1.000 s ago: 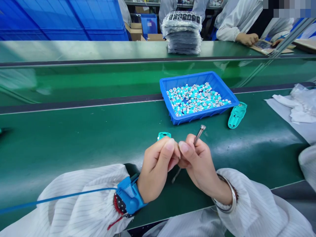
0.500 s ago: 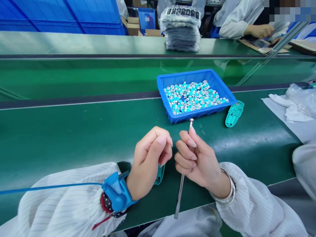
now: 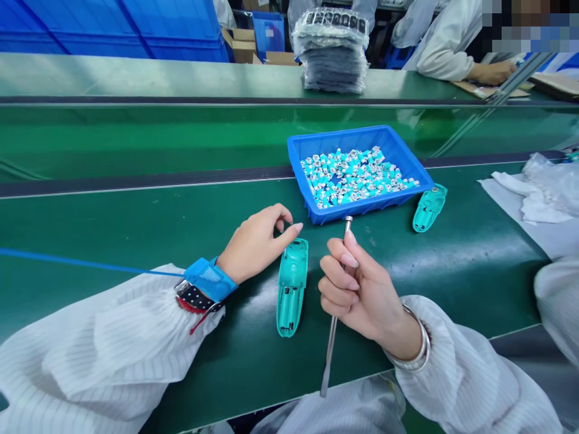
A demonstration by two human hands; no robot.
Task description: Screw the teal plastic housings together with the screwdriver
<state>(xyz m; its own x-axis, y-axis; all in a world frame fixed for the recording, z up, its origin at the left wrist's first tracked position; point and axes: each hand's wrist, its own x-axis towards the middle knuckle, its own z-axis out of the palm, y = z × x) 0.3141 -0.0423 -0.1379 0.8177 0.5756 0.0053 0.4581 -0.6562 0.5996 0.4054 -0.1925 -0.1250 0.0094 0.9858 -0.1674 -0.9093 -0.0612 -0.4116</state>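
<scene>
Here, right hand (image 3: 362, 292) curled tight round a metal rod (image 3: 330, 352), near-vertical, capped end up past the thumb; midsection hidden by fingers. Left hand (image 3: 253, 244) loosely open at the far end of a teal shell (image 3: 292, 289), which points lengthwise away from the wearer, left of the right hand; contact unclear.

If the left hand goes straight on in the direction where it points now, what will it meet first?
Most likely the tray, near its front left corner. How high the left hand is cannot be told, so it might pass over.
</scene>
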